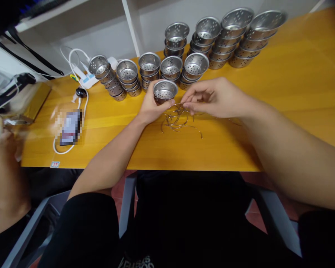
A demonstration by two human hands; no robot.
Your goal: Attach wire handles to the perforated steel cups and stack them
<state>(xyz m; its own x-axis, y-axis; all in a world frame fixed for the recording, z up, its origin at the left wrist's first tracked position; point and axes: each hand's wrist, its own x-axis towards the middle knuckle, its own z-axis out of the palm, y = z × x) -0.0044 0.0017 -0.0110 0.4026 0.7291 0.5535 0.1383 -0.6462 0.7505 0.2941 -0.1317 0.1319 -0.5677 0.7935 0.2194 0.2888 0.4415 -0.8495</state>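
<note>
My left hand [152, 106] is wrapped round a small perforated metal cup [165, 90], its open top facing up toward me. Just to the right, my right hand [209, 97] pinches a thin curved metal wire [178, 104] between thumb and fingertips, close to the cup's rim. Below both hands, a loose tangle of curved wires [174, 121] lies on the yellow table [229, 149]. Whether the pinched wire touches the cup I cannot tell.
Several stacks of perforated metal cups [171, 67] stand behind my hands, with taller stacks [236, 33] at the back right. To the left lie a phone [70, 128], a white cable [63, 152] and a power strip [88, 79]. Another person's hand [5, 143] is at the far left.
</note>
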